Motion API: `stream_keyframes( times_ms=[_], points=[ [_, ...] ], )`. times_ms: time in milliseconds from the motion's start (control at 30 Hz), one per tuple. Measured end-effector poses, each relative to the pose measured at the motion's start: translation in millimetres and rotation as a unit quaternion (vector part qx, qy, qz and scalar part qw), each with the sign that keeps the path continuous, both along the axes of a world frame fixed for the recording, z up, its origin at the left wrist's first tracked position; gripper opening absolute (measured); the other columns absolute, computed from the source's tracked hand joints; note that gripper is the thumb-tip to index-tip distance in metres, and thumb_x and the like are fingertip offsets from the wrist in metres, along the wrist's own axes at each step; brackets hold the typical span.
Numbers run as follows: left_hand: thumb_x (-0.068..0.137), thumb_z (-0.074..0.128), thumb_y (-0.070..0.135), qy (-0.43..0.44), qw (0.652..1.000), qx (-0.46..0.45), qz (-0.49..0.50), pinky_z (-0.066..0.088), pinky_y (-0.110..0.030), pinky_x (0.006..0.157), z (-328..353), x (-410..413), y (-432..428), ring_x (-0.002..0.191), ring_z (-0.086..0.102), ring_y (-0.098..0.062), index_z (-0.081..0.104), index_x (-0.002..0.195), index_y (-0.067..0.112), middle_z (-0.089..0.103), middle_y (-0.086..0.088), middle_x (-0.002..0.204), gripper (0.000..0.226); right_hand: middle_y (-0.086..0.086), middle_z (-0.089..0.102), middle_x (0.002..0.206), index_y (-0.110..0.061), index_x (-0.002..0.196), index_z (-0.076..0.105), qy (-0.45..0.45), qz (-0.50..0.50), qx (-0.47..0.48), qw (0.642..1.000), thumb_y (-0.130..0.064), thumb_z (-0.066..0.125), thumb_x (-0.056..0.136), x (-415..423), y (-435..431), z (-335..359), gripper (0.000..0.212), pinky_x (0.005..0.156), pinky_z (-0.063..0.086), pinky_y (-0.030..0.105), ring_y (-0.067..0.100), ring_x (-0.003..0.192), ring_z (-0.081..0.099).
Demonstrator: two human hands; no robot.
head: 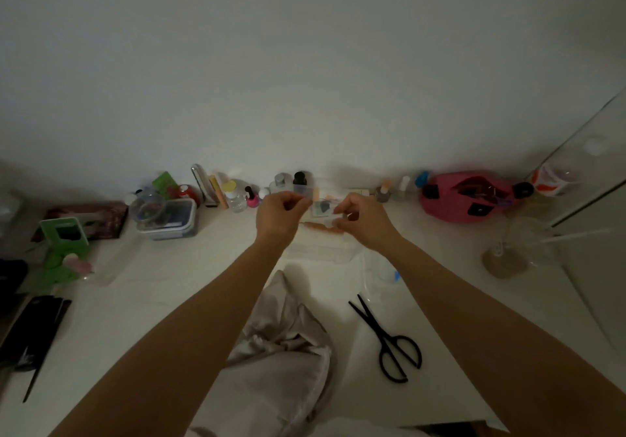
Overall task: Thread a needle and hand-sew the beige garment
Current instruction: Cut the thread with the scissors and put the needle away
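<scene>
Both bare forearms extended forward, hands raised side by side.
Left hand: fingers curled, thumb against fingertips. Right hand: fingers curled, pinching a small clear piece. Hands near, not touching.

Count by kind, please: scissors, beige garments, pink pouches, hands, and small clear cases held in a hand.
Black scissors: 1
Beige garment: 1
Pink pouch: 1
Hands: 2 (left hand, right hand)
Small clear case, held by the right hand: 1
Total: 6
</scene>
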State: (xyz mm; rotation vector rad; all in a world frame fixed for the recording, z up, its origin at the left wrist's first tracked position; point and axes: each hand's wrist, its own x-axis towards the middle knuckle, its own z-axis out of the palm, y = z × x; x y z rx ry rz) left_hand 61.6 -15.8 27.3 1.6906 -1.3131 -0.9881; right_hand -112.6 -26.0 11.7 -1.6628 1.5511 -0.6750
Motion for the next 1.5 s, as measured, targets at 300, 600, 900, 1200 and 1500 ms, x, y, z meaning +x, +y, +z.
stream_keyframes(
  times_ms=[300,600,900,1200,1500],
  points=[
    [0.092,0.063,0.021,-0.249,0.964,0.000,-0.094,0.044,-0.020,0.085,-33.6,-5.8,-21.9,0.100,0.062,-0.012,0.067,0.120,0.016,0.070,0.000,0.112,0.028,0.006,0.069,0.106,-0.010,0.106,0.067,0.126,0.085,-0.016,0.988,-0.007,0.066,0.089,-0.6,-13.7,-28.0,0.017,0.086,0.049,0.024,0.016,0.090,0.061],
    [0.091,0.060,0.039,-0.295,0.942,-0.096,-0.129,0.038,-0.033,0.085,-54.5,-1.2,15.0,0.093,0.058,-0.018,0.073,0.098,0.019,0.069,0.001,0.095,0.025,-0.004,0.062,0.093,-0.013,0.097,0.067,0.024,-0.019,-0.137,0.990,0.000,0.058,0.088,-10.6,5.1,-23.8,0.018,0.069,0.047,0.016,0.006,0.072,0.056],
    [0.083,0.064,0.009,-0.409,0.901,-0.101,-0.101,0.032,-0.040,0.099,-57.8,-9.1,68.8,0.113,0.052,-0.026,0.068,0.115,0.019,0.066,-0.003,0.114,0.034,0.001,0.064,0.095,-0.019,0.095,0.059,0.207,-0.007,0.167,0.964,-0.030,0.065,0.088,-45.9,94.8,-37.1,0.015,0.078,0.049,0.032,0.018,0.087,0.059],
    [0.085,0.060,0.010,-0.399,0.907,-0.075,-0.112,0.034,-0.038,0.098,-58.4,-16.8,91.5,0.125,0.040,-0.029,0.055,0.133,0.015,0.056,-0.007,0.133,0.049,0.013,0.033,0.138,-0.008,0.139,0.026,0.426,0.051,0.248,0.869,-0.042,0.080,0.074,-42.8,166.2,-74.8,0.091,0.095,0.043,0.040,0.032,0.128,0.035],
    [0.088,0.057,0.016,-0.399,0.906,-0.060,-0.126,0.033,-0.037,0.104,-59.8,-14.9,99.2,0.129,0.035,-0.029,0.047,0.139,0.015,0.050,-0.007,0.138,0.052,0.003,0.046,0.114,-0.016,0.112,0.049,0.177,-0.015,0.260,0.949,-0.033,0.081,0.075,-76.9,172.3,-61.7,0.052,0.078,0.046,0.031,0.021,0.101,0.051]
  ],
)
